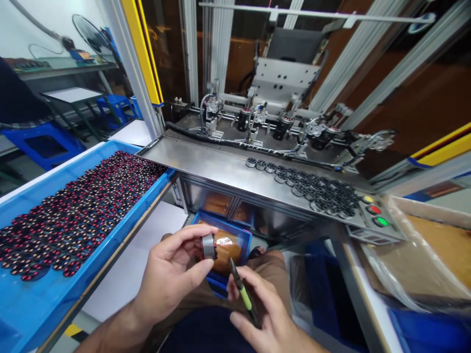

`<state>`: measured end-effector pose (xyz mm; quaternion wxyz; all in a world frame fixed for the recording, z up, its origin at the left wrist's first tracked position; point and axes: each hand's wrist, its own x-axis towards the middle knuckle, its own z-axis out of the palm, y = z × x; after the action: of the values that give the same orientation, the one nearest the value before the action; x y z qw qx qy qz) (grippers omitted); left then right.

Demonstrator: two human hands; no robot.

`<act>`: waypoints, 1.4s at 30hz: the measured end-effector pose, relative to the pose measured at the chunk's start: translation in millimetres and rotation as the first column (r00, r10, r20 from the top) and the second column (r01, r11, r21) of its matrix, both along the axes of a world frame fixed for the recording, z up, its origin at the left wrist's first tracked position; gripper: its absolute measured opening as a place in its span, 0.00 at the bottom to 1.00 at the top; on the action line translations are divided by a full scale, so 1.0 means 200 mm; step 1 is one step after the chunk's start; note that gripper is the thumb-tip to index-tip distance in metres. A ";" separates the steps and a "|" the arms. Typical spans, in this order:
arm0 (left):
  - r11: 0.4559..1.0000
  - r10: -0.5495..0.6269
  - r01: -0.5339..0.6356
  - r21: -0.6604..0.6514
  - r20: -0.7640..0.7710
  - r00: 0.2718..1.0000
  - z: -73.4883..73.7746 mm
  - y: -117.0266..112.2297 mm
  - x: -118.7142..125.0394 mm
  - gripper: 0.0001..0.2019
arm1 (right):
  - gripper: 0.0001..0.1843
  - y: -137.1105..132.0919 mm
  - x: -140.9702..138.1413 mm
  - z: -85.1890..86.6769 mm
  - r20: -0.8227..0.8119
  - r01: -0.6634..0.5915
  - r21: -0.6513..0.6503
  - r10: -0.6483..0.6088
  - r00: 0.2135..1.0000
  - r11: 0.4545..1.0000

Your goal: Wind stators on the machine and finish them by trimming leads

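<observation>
My left hand (171, 274) pinches a small round motor part (209, 246), grey on its rim with dark red windings, between thumb and fingers. My right hand (263, 311) grips a slim tool with a green and black handle (243, 291); its dark tip points up towards the part and stops just short of it. Both hands hover over my lap, in front of the steel bench.
A blue tray (44, 299) full of several red-wound parts lies at left. On the steel shelf (206, 164) sit several dark round parts (316, 191). Red and green buttons (377, 215) are at right. A small blue bin (241, 240) sits under the bench. Machine fixtures stand behind.
</observation>
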<state>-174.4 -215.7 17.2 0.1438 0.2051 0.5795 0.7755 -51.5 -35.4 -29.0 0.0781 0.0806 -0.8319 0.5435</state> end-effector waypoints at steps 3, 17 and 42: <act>1.000 -0.028 0.028 -0.011 -0.018 0.999 0.01 0.01 0.01 0.18 | 0.40 0.01 -0.05 0.06 -0.125 -0.077 0.030 0.080 0.989 0.997; 0.999 -0.018 0.016 -0.040 -0.059 0.998 0.01 0.00 0.02 0.18 | 0.36 -0.03 -0.11 0.10 -0.242 -0.010 0.067 0.026 0.970 0.998; 0.985 0.110 -0.150 -0.084 -0.360 0.926 -0.01 -0.03 0.03 0.19 | 0.36 -0.04 -0.11 0.14 -0.213 0.017 0.119 0.009 0.977 0.993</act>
<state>-167.9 -221.1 14.9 -0.0036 0.2942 0.6498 0.7008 -72.6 -44.0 -1.7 0.1626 0.1412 -0.8500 0.4807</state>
